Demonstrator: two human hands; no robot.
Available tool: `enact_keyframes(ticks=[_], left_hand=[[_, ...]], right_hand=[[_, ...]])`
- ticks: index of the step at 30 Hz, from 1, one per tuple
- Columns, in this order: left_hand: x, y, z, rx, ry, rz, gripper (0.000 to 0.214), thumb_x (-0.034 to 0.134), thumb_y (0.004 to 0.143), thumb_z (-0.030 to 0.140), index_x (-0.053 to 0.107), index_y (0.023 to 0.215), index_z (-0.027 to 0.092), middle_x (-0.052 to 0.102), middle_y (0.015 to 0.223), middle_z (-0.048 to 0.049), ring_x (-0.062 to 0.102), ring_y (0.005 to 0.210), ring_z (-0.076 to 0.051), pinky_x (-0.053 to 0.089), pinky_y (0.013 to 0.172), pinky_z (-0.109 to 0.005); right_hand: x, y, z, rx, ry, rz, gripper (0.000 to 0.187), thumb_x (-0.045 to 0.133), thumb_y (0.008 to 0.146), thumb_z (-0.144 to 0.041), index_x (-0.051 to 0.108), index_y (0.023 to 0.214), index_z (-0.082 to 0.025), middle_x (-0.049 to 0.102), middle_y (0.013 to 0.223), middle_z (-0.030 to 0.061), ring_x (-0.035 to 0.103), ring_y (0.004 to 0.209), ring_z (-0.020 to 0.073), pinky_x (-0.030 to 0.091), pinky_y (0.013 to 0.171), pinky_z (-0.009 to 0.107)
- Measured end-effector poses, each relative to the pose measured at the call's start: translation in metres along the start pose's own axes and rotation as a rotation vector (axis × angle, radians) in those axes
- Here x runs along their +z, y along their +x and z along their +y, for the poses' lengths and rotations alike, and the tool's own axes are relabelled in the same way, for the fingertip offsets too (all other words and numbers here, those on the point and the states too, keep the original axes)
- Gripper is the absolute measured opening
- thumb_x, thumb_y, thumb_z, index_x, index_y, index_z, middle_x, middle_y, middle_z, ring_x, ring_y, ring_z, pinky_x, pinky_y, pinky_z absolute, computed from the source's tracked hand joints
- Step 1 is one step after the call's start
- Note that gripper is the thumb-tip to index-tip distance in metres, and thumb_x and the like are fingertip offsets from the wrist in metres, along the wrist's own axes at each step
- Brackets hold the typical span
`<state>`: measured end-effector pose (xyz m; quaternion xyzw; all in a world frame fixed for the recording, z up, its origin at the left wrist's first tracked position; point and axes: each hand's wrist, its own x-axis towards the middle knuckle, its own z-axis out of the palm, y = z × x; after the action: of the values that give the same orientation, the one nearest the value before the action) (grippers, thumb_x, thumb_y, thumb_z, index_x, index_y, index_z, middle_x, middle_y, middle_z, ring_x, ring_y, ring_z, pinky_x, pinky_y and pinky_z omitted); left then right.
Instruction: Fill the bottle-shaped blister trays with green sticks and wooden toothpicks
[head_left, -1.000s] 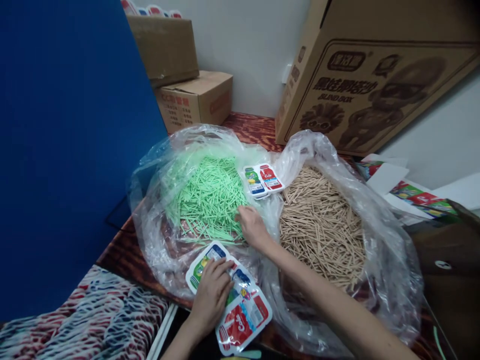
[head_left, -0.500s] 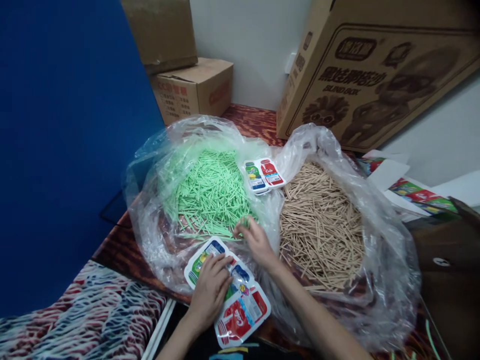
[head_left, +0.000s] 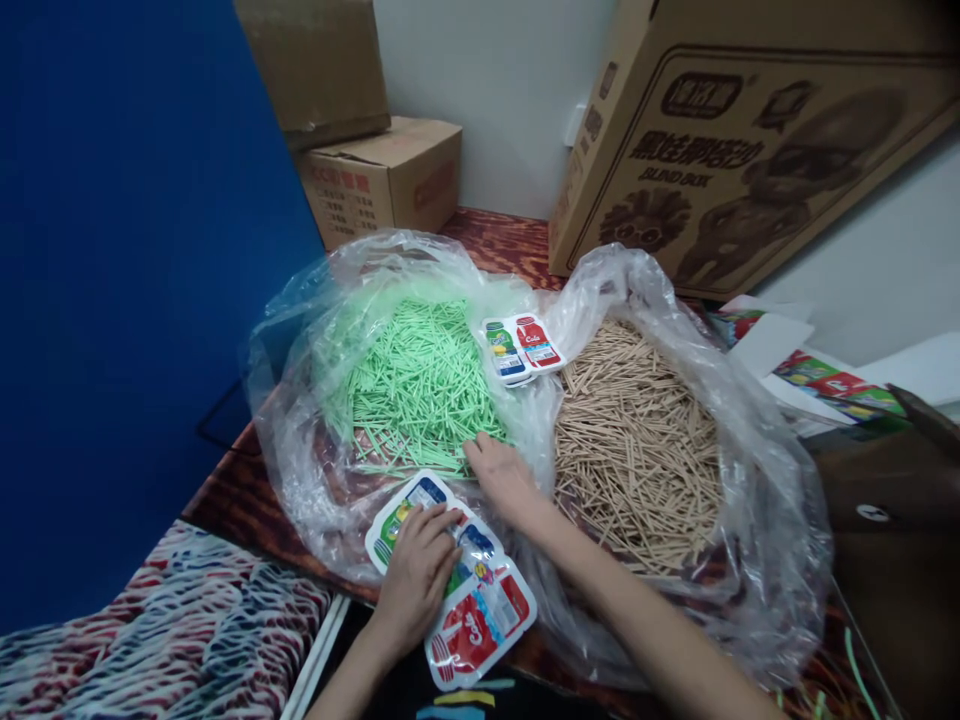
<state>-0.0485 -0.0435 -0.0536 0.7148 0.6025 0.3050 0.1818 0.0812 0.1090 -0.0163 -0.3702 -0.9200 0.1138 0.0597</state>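
Note:
My left hand (head_left: 421, 570) lies flat over a bottle-shaped blister pack (head_left: 484, 622) printed with a green soda and a red cola design. The pack slants across the near table edge, and the hand covers part of its middle. At the near right side of a heap of thin green sticks (head_left: 424, 380), my right hand (head_left: 499, 475) has its fingers curled in and closed on some of the green sticks; the fingertips are partly hidden. The heap lies in an opened clear plastic bag (head_left: 292, 500).
Brown sticks (head_left: 637, 450) fill a second clear bag (head_left: 780, 560) on the right. Small printed packs (head_left: 523, 348) lie between the heaps. Cardboard boxes (head_left: 386, 180) and a large carton (head_left: 675, 170) stand behind. A blue panel (head_left: 142, 300) borders the left.
My right hand has lowered slightly to the left, its fingertips now against the green heap; the green sticks seen in it before are now hidden. My left hand keeps its place on the pack.

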Motion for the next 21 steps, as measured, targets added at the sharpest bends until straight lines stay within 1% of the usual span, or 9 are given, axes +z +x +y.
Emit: enact_keyframes(ticks=[2, 3, 5, 9, 12, 15, 17, 19, 21], left_hand=[[0.001, 0.000, -0.001, 0.006, -0.001, 0.009, 0.017, 0.046, 0.092, 0.019, 0.062, 0.086, 0.021, 0.064, 0.123, -0.0070, 0.049, 0.122, -0.025, 0.035, 0.106, -0.055], [0.001, -0.001, -0.002, 0.008, -0.002, 0.013, 0.016, 0.047, 0.091, 0.019, 0.062, 0.086, 0.021, 0.064, 0.123, -0.0069, 0.050, 0.122, -0.025, 0.035, 0.106, -0.055], [0.001, -0.001, -0.003, 0.014, -0.001, 0.018, 0.016, 0.047, 0.091, 0.019, 0.062, 0.087, 0.021, 0.064, 0.123, -0.0067, 0.050, 0.122, -0.024, 0.035, 0.106, -0.055], [0.001, 0.000, -0.002, 0.018, 0.005, 0.008, 0.016, 0.047, 0.091, 0.018, 0.061, 0.085, 0.021, 0.064, 0.124, -0.0069, 0.051, 0.121, -0.025, 0.036, 0.106, -0.056], [0.000, 0.001, -0.002, 0.019, 0.003, 0.014, 0.016, 0.047, 0.091, 0.019, 0.062, 0.085, 0.021, 0.065, 0.122, -0.0070, 0.052, 0.120, -0.026, 0.037, 0.104, -0.056], [0.001, 0.001, -0.003, 0.027, 0.005, 0.027, 0.015, 0.048, 0.090, 0.018, 0.063, 0.087, 0.022, 0.065, 0.122, -0.0068, 0.053, 0.119, -0.025, 0.038, 0.104, -0.055], [0.002, 0.000, -0.005, 0.028, 0.008, 0.028, 0.015, 0.049, 0.090, 0.019, 0.063, 0.087, 0.022, 0.066, 0.121, -0.0068, 0.053, 0.119, -0.026, 0.038, 0.104, -0.056], [0.003, 0.000, -0.006, 0.024, 0.012, 0.016, 0.015, 0.049, 0.090, 0.019, 0.062, 0.085, 0.021, 0.065, 0.122, -0.0068, 0.052, 0.120, -0.026, 0.037, 0.105, -0.056], [0.004, -0.001, -0.006, 0.017, 0.011, 0.001, 0.015, 0.048, 0.091, 0.020, 0.062, 0.085, 0.021, 0.064, 0.124, -0.0068, 0.051, 0.121, -0.026, 0.036, 0.106, -0.057]], right_hand=[[-0.002, 0.004, 0.002, -0.029, -0.133, -0.058, 0.018, 0.045, 0.086, -0.003, 0.056, 0.090, -0.017, 0.058, 0.092, 0.0095, 0.056, 0.076, 0.0195, 0.040, 0.066, 0.028], [-0.002, 0.006, 0.004, -0.027, -0.137, -0.054, 0.019, 0.045, 0.086, -0.003, 0.056, 0.090, -0.018, 0.058, 0.092, 0.0089, 0.056, 0.076, 0.0188, 0.040, 0.066, 0.028], [-0.001, 0.008, 0.009, 0.029, -0.037, 0.017, 0.018, 0.045, 0.086, -0.005, 0.057, 0.087, -0.018, 0.057, 0.091, 0.0064, 0.054, 0.074, 0.0174, 0.039, 0.065, 0.027], [0.000, 0.012, 0.022, 0.188, 0.421, 0.209, 0.019, 0.048, 0.086, -0.018, 0.053, 0.068, -0.019, 0.052, 0.079, 0.0007, 0.052, 0.074, 0.0158, 0.039, 0.068, 0.026], [0.000, 0.016, 0.028, 0.290, 0.784, 0.251, 0.024, 0.055, 0.081, -0.029, 0.049, 0.060, -0.019, 0.050, 0.068, -0.0020, 0.051, 0.070, 0.0155, 0.038, 0.066, 0.026], [-0.004, 0.019, 0.029, 0.425, 1.123, 0.276, 0.022, 0.060, 0.076, -0.039, 0.055, 0.067, -0.019, 0.055, 0.061, -0.0035, 0.052, 0.066, 0.0155, 0.038, 0.062, 0.025], [-0.011, 0.018, 0.027, 0.493, 1.327, 0.321, 0.025, 0.062, 0.074, -0.043, 0.057, 0.074, -0.019, 0.058, 0.060, -0.0031, 0.054, 0.064, 0.0150, 0.040, 0.062, 0.026], [-0.017, 0.015, 0.024, 0.514, 1.521, 0.335, 0.029, 0.066, 0.071, -0.045, 0.057, 0.078, -0.019, 0.059, 0.060, -0.0029, 0.055, 0.061, 0.0145, 0.042, 0.063, 0.027], [-0.021, 0.006, 0.018, 0.483, 1.665, 0.285, 0.030, 0.069, 0.070, -0.044, 0.056, 0.083, -0.019, 0.058, 0.062, -0.0034, 0.056, 0.060, 0.0140, 0.044, 0.063, 0.028]])
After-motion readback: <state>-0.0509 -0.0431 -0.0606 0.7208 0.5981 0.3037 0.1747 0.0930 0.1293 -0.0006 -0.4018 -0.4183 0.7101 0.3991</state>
